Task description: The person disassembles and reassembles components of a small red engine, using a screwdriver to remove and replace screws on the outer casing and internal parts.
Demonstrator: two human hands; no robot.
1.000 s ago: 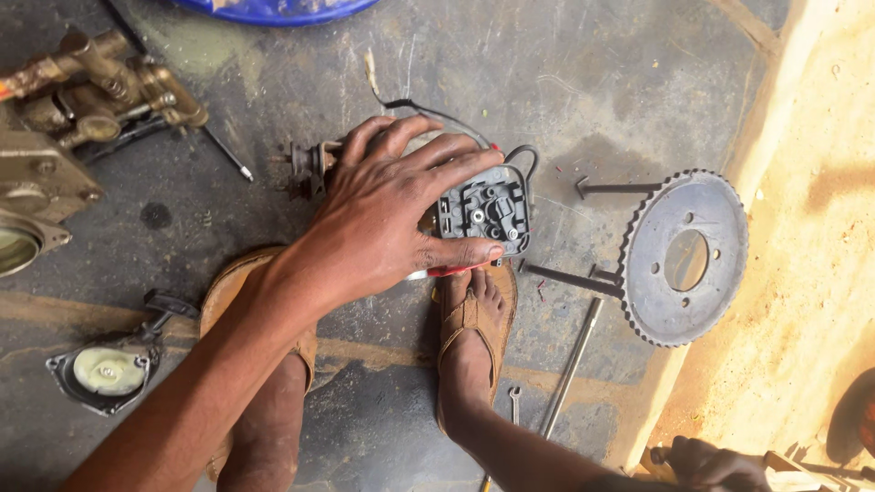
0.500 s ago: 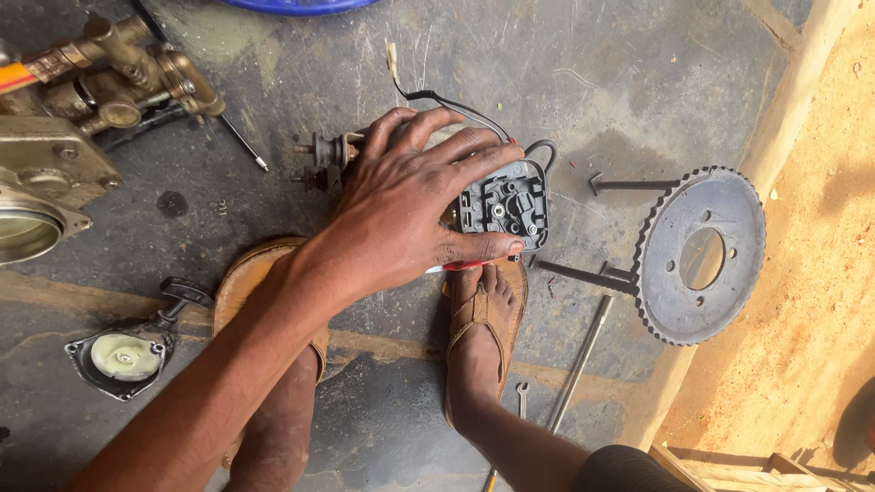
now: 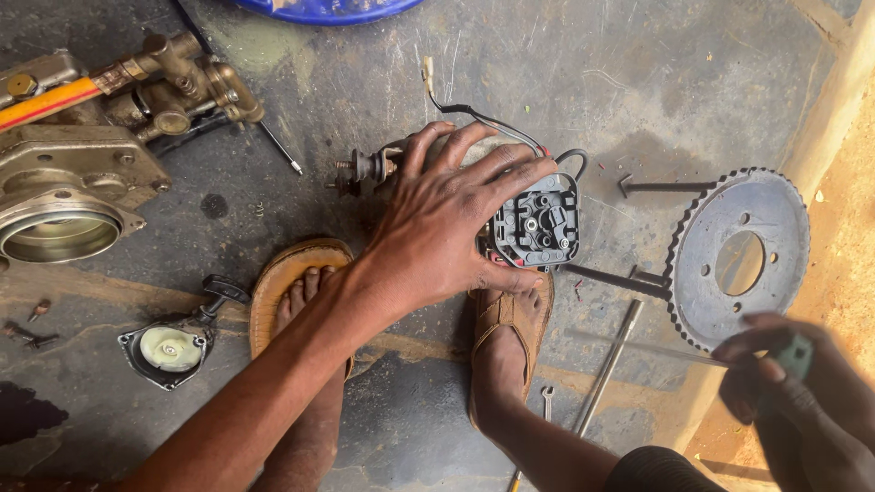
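My left hand [image 3: 447,228] lies over a small electric motor [image 3: 533,223] on the concrete floor and presses it down, fingers spread across its body. The motor's black end cap with terminals faces up, and thin wires [image 3: 474,114] run from it. A threaded shaft end [image 3: 360,169] sticks out to the left of my fingers. My right hand [image 3: 793,383] is at the lower right, blurred, closed around a thin tool with a greenish handle [image 3: 797,355]; its shaft points left. Both my sandalled feet [image 3: 506,337] rest just below the motor.
A toothed sprocket [image 3: 738,255] lies to the right, with long bolts [image 3: 661,187] and rods [image 3: 606,364] beside it. Brass and metal engine parts [image 3: 82,182] fill the upper left. A small round housing [image 3: 169,351] sits lower left, a blue basin rim [image 3: 328,9] at the top.
My right hand has come up into view at the lower right holding the thin tool. The view has shifted slightly; my left hand stays on the motor.
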